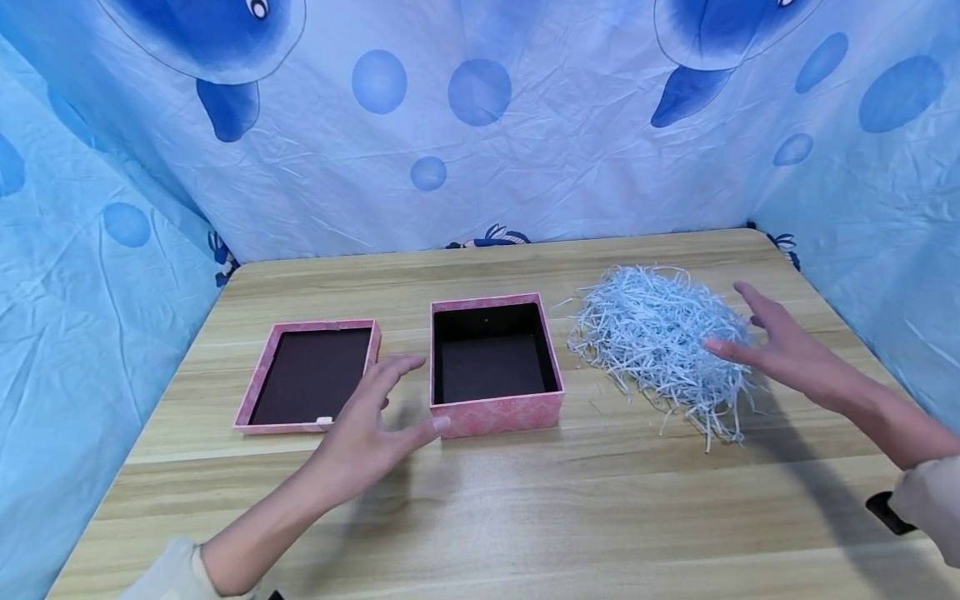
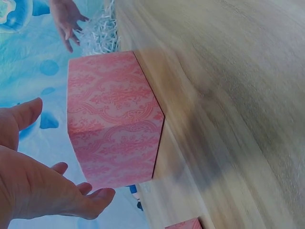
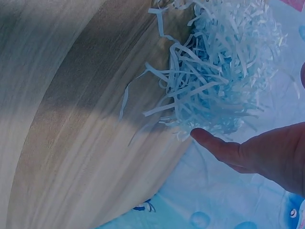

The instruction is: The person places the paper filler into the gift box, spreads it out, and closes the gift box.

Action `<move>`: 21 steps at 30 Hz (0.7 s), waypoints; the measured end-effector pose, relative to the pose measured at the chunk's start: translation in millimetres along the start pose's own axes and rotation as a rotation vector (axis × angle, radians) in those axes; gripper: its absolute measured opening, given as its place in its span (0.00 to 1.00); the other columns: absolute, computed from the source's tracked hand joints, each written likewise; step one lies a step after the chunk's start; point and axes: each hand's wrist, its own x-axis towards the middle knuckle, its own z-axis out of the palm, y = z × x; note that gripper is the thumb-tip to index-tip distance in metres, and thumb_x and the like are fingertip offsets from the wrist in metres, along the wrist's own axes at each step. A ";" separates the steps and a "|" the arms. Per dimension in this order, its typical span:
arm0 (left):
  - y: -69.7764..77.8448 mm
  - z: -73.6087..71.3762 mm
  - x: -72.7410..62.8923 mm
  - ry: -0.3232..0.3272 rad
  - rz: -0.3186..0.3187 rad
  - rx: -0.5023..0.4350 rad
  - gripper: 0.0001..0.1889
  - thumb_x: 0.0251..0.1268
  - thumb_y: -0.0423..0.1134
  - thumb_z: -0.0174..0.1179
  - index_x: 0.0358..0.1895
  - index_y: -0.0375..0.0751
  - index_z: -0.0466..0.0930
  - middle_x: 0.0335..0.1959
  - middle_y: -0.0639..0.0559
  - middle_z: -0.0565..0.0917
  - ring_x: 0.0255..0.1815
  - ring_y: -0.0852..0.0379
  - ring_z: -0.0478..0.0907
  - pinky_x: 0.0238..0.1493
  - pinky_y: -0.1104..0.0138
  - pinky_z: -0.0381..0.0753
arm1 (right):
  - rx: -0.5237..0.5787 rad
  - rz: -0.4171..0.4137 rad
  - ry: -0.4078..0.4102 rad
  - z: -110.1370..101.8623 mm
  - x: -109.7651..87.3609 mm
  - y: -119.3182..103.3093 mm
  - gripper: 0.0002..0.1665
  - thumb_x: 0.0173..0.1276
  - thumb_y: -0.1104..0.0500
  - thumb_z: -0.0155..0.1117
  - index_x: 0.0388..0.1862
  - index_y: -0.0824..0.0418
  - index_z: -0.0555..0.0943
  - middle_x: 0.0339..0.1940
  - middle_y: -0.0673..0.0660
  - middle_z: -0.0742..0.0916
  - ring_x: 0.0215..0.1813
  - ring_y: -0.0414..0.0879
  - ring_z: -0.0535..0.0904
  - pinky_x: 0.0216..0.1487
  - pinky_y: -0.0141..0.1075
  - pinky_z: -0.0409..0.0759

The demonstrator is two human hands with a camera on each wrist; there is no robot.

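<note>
A pink patterned box (image 1: 497,417) with a black inside stands open-topped at the middle of the table. Close to its left side is my left hand (image 1: 367,442), thumb and fingers spread apart and nothing between them. In the left wrist view, that hand (image 2: 43,186) shows beside the box's pink outer walls (image 2: 114,105). A loose heap of light blue shredded paper (image 1: 660,333) lies right of the box. My right hand (image 1: 795,350) hovers at the heap's right edge, fingers parted, its thumb overlapping the strands in the head view. The right wrist view shows the thumb near the shredded paper (image 3: 224,71).
Left of the box lies the pink-rimmed lid (image 1: 315,375), dark inside facing up, with a small white piece on its front rim. A blue curtain (image 1: 480,192) with whales and bubbles hangs behind the wooden table (image 1: 570,508) and along both sides.
</note>
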 end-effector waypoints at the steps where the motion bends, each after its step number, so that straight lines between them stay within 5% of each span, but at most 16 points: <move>1: -0.4 0.6 0.7 0.001 0.003 -0.009 0.38 0.55 0.48 0.70 0.68 0.47 0.64 0.67 0.54 0.66 0.70 0.53 0.60 0.63 0.45 0.64 | 0.014 0.008 -0.003 -0.8 0.5 0.9 0.57 0.71 0.46 0.58 0.77 0.52 0.27 0.77 0.68 0.38 0.72 0.76 0.44 0.55 0.74 0.56; 8: -0.2 4.7 2.9 -0.005 -0.011 -0.070 0.35 0.55 0.44 0.70 0.67 0.53 0.66 0.66 0.54 0.66 0.68 0.52 0.61 0.63 0.46 0.65 | 0.066 0.017 0.000 -1.4 3.0 3.4 0.58 0.70 0.47 0.61 0.77 0.48 0.28 0.78 0.65 0.38 0.73 0.74 0.42 0.55 0.73 0.56; 21: -1.7 9.4 8.4 -0.043 -0.136 -0.278 0.32 0.58 0.39 0.68 0.66 0.47 0.66 0.69 0.51 0.64 0.71 0.42 0.59 0.65 0.50 0.67 | 0.117 0.008 -0.019 -1.1 6.9 5.6 0.58 0.70 0.52 0.61 0.77 0.47 0.27 0.77 0.69 0.38 0.73 0.75 0.40 0.55 0.73 0.58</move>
